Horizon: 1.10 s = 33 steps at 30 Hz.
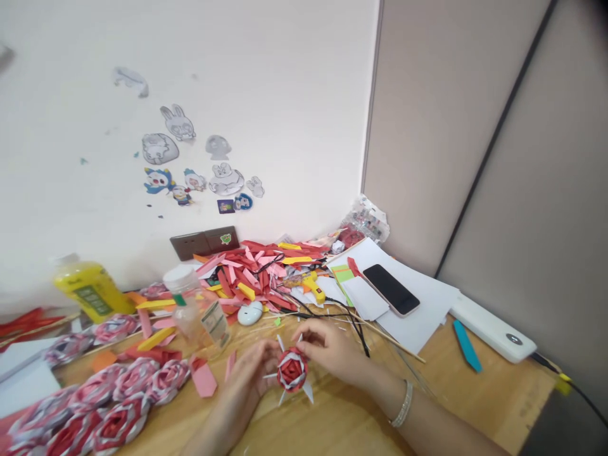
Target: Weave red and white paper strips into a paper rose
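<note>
Near the table's front edge, a red and white paper rose (pixel 292 372) with pointed white strips sticking out around it sits between my two hands. My left hand (pixel 254 367) is curled around the rose's left side, its fingertips partly behind the flower. My right hand (pixel 327 348), with a sparkling bracelet on the wrist, pinches the upper right edge of the rose between thumb and fingers. Several finished paper roses (pixel 121 421) in red, pink and white lie in rows to the left. A pink folded strip (pixel 204 378) rests beside them.
Behind my hands are a heap of folded paper strips (pixel 247 269), a yellow glue gun (pixel 313 287) and a white computer mouse (pixel 250 313). A clear jar (pixel 185 316) and a yellow bottle (pixel 92 291) stand left. A phone (pixel 392 289), white paper (pixel 430 297) and a power strip (pixel 494 329) lie right.
</note>
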Motion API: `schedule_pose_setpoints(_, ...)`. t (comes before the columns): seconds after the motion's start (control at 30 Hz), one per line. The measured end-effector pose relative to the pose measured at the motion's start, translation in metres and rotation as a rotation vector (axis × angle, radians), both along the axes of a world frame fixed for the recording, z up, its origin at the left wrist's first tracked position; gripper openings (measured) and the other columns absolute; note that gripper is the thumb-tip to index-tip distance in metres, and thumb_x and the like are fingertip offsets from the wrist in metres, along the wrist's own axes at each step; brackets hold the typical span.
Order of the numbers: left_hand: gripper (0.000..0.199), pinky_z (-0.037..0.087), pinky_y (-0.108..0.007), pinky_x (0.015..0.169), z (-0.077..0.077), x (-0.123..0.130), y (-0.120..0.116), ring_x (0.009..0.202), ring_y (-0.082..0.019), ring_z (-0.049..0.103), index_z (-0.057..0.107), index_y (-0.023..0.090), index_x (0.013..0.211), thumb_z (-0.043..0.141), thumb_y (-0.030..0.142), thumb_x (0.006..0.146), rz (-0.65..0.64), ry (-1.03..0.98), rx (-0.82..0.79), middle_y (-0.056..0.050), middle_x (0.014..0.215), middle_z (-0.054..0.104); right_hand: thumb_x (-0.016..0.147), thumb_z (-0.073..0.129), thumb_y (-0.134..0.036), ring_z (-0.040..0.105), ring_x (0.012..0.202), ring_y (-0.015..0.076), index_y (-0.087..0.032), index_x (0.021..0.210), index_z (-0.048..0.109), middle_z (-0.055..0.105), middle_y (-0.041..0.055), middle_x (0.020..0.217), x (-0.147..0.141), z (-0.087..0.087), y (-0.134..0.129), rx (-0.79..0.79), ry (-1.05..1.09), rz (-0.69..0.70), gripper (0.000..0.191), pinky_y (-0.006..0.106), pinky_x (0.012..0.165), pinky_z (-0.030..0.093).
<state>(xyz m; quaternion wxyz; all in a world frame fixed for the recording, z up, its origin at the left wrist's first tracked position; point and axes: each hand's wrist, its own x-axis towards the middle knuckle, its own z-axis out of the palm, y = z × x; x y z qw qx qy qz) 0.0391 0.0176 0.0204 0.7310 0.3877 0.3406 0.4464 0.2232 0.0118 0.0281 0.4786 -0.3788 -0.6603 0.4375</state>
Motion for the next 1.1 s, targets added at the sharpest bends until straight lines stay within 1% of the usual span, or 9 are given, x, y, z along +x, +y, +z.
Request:
schedule_pose_setpoints(0.1,0.038,0.051,-0.026,0.06,-0.002,0.002,-0.004,0.066,-0.016,0.063,0.066,0.019,0.088,0.077,0.045,0.063,0.01,0.144,0.008,-0.001,0.076,0.067,0.078,0.055,-0.01,0.06,0.083,0.0145,-0.018,0.089,0.066,0.066,0.0013,0.089,-0.003,0.001,-0.003,0.066,-0.082,0.024,0.017,0.025,0.075,0.046)
schedule_pose_setpoints(0.17,0.044,0.051,-0.028,0.066,-0.006,0.001,-0.004,0.073,-0.018,0.064,0.064,0.024,0.1,0.076,0.048,0.065,0.027,0.207,0.068,-0.003,0.085,0.068,0.077,0.056,-0.008,0.06,0.087,0.0149,-0.018,0.09,0.067,0.067,0.0014,0.091,-0.003,0.002,-0.003,0.104,-0.114,0.029,0.02,0.026,0.08,0.045)
schedule_pose_setpoints(0.27,0.054,0.05,-0.034,0.081,-0.014,-0.003,-0.002,0.097,-0.025,0.06,0.061,0.03,0.112,0.074,0.051,0.064,0.113,0.304,0.367,-0.007,0.109,0.063,0.08,0.056,-0.011,0.06,0.087,0.015,-0.018,0.089,0.067,0.067,0.0017,0.09,-0.002,0.002,-0.002,0.12,-0.126,0.012,0.016,0.026,0.079,0.045)
schedule_pose_setpoints(0.37,0.059,0.045,-0.041,0.092,-0.02,-0.008,-0.001,0.115,-0.035,0.049,0.064,0.032,0.111,0.081,0.045,0.056,0.134,0.547,0.722,-0.01,0.129,0.05,0.082,0.055,-0.015,0.059,0.083,0.0147,-0.018,0.09,0.065,0.066,0.0015,0.089,-0.002,-0.003,0.001,0.089,-0.112,-0.003,0.014,0.025,0.075,0.045)
schedule_pose_setpoints(0.43,0.054,0.04,-0.046,0.096,-0.021,-0.009,-0.001,0.118,-0.036,0.046,0.066,0.033,0.11,0.081,0.037,0.058,0.128,0.742,0.874,-0.011,0.13,0.049,0.082,0.054,-0.016,0.058,0.081,0.0147,-0.018,0.09,0.063,0.065,0.0012,0.088,-0.001,-0.007,0.003,0.06,-0.097,0.003,0.012,0.025,0.073,0.045)
schedule_pose_setpoints(0.5,0.045,0.04,-0.046,0.096,-0.018,-0.008,-0.002,0.114,-0.034,0.05,0.067,0.032,0.107,0.077,0.031,0.064,0.119,0.83,0.971,-0.011,0.121,0.057,0.081,0.055,-0.017,0.058,0.08,0.0144,-0.017,0.087,0.061,0.063,0.0006,0.085,-0.001,-0.009,0.004,0.032,-0.075,0.015,0.009,0.025,0.072,0.044)
schedule_pose_setpoints(0.63,0.033,0.044,-0.042,0.089,-0.013,-0.004,-0.005,0.103,-0.031,0.058,0.067,0.027,0.099,0.074,0.026,0.067,0.053,0.779,1.004,-0.01,0.103,0.067,0.08,0.056,-0.02,0.055,0.076,0.0132,-0.017,0.079,0.058,0.059,-0.0011,0.078,-0.003,-0.012,0.004,-0.015,-0.031,0.052,0.004,0.023,0.069,0.042)
schedule_pose_setpoints(0.83,0.047,0.044,-0.044,0.09,-0.016,-0.002,-0.008,0.104,-0.033,0.058,0.068,0.028,0.104,0.079,0.025,0.058,0.074,0.765,0.862,-0.011,0.107,0.068,0.078,0.06,-0.027,0.054,0.074,0.0132,-0.017,0.081,0.057,0.058,-0.0017,0.077,-0.006,-0.02,0.006,-0.106,0.062,0.075,0.011,0.024,0.069,0.042)
schedule_pose_setpoints(1.1,0.037,0.047,-0.039,0.088,-0.02,-0.003,-0.007,0.102,-0.03,0.06,0.068,0.027,0.099,0.077,0.026,0.063,0.076,0.776,0.958,-0.01,0.106,0.068,0.073,0.067,-0.04,0.056,0.073,0.0138,-0.016,0.08,0.061,0.06,-0.0007,0.076,-0.004,-0.019,0.007,-0.195,0.175,0.088,0.025,0.027,0.071,0.043)
